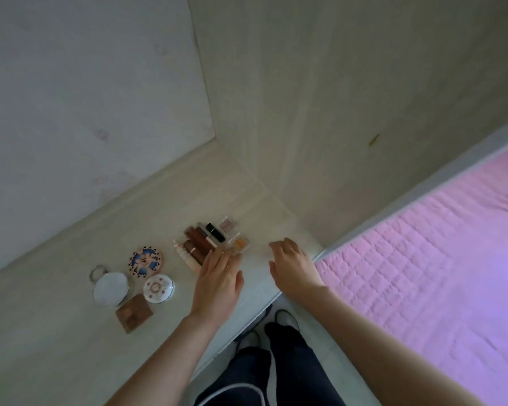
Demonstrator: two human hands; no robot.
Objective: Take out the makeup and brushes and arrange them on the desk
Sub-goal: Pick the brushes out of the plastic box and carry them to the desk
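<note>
- Tabletop (pixel 56 332): pale wood-grain surface, set into a corner formed by two pale wall panels; its near edge runs diagonally from 7 o'clock toward 3 o'clock.
- Left hand (pixel 219 278): palm down, fingers straight and close together, pointing toward 12 o'clock. The fingertips reach the near end of the row of tubes; whether they touch it cannot be told. Nothing is gripped.
- Right hand (pixel 292 266): palm down over the tabletop near its right end, fingers relaxed and slightly spread, holding nothing.
- Row of tubes (pixel 198 244): brown, pink and beige makeup tubes lying side by side at 11 o'clock from the left hand.
- Black lipstick (pixel 215 232): lies at the right side of the row, just beside the brown tubes.
- Pink clear case (pixel 226 224): small, at 1 o'clock from the lipstick.
- Orange clear case (pixel 240 244): just beyond the left fingertips, between the two hands.
- Patterned round compact (pixel 145 261): blue and pink lid, at 9 o'clock from the tubes.
- White round mirror (pixel 110 288): ring handle at its far edge, at 8 o'clock from the patterned compact.
- White domed compact (pixel 159 288): just right of the mirror.
- Brown palette (pixel 134 313): flat, at 6 o'clock from both white items.
- Bed (pixel 437 259): pink quilted cover, at 3 o'clock from the tabletop.
- Dark trousers (pixel 288 347) and shoes are visible below the tabletop edge.
</note>
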